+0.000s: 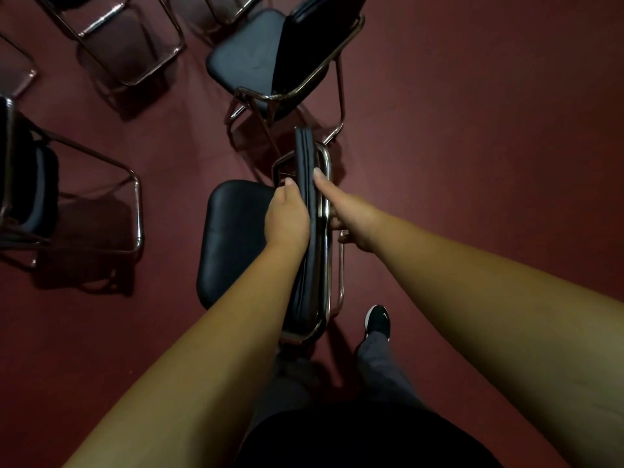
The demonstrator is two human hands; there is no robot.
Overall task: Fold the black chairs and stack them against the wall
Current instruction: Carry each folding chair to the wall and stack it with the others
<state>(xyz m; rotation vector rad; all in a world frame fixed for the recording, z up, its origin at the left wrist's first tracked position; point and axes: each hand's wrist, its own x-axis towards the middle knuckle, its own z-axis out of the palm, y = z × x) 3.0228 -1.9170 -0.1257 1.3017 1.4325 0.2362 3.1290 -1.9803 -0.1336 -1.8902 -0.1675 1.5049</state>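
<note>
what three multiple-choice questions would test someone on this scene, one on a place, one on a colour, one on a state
1. The shoe is:
A. left of the held chair
B. right of it
C. on top of it

2. The floor is:
A. grey
B. green
C. dark red

3. The left hand and right hand:
A. hang free
B. both grip the backrest
C. lie flat on the floor

Key:
1 B, the shoe stands on the floor beside the frame's right side.
2 C, the floor is dark red all over.
3 B, one hand holds the backrest from each side, with thumbs on its top edge.
</note>
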